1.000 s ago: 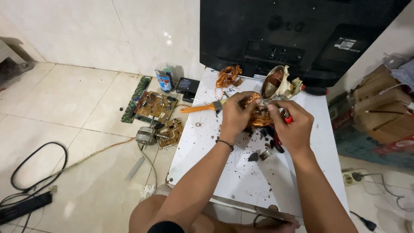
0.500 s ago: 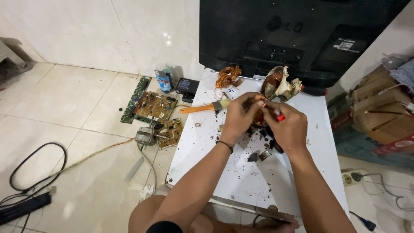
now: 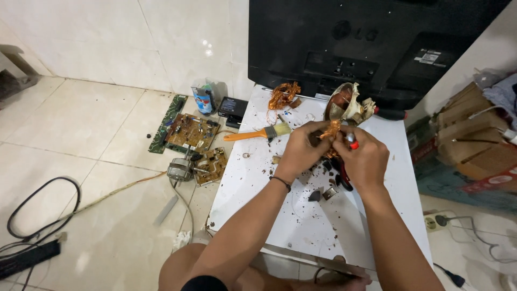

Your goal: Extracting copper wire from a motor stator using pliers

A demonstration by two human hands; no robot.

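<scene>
Since a second ago: your hands stay bunched over the middle of the tabletop (image 3: 280, 215); your right hand has shifted slightly left and down, closer against your left.
Left hand (image 3: 301, 153): your grip is closed on a small motor core with copper wire (image 3: 330, 131), likely steadying it.
Right hand (image 3: 366, 161): your grip is closed on a red-handled tool (image 3: 353, 143), tip at the copper, as if picking it loose.
Core position: held just above the tabletop, between both hands, in front of the black television (image 3: 371, 43).
Core direction: mostly hidden; its long axis cannot be told.
Nearby: orange-handled brush (image 3: 257, 133) lying crosswise, handle to your left; a pulled copper tangle (image 3: 283, 96); circuit boards (image 3: 188, 132) on the floor (image 3: 81, 134).
</scene>
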